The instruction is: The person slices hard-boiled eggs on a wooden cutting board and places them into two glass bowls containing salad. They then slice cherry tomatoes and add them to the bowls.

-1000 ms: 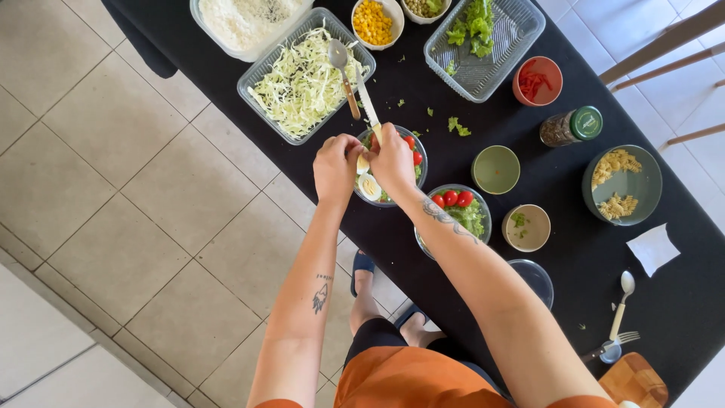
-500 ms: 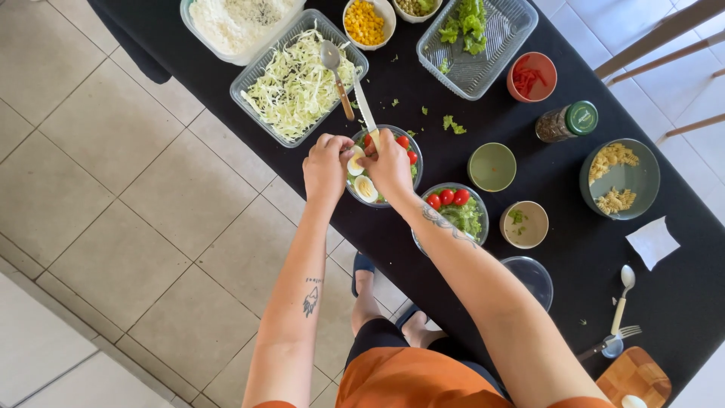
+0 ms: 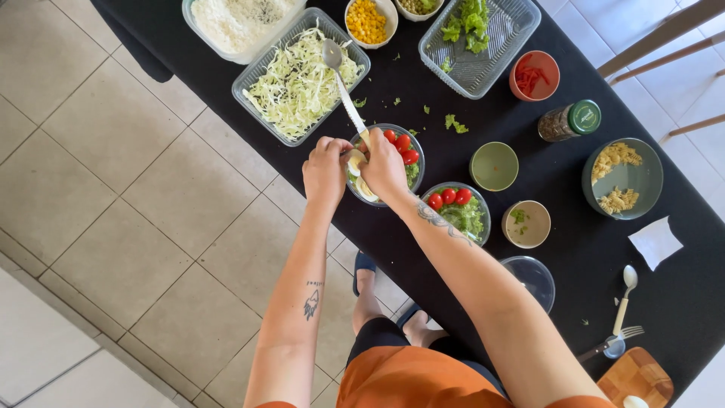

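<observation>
Both of my hands meet over a glass bowl [image 3: 420, 172] of cherry tomatoes, greens and boiled egg slices at the near edge of the black table [image 3: 680, 302]. My left hand [image 3: 325, 170] pinches a piece of egg [image 3: 353, 162] at the bowl's left rim. My right hand [image 3: 384, 170] grips a long metal utensil [image 3: 349, 102] whose far end reaches over the clear tray of shredded cabbage [image 3: 298, 83]. A second glass bowl [image 3: 485, 227] of tomatoes and lettuce stands just right of my right forearm.
Behind are a tub of white grated food [image 3: 238, 23], a corn bowl [image 3: 366, 21], a lettuce tray [image 3: 483, 64] and a red-pepper cup [image 3: 532, 75]. On the right are a spice jar [image 3: 570, 121], a green cup [image 3: 493, 166], a pasta bowl [image 3: 642, 189], a spoon and fork [image 3: 623, 310] and a wooden board [image 3: 638, 378].
My hands have drawn closer together over the bowl. The metal utensil has swung to point further over the cabbage tray.
</observation>
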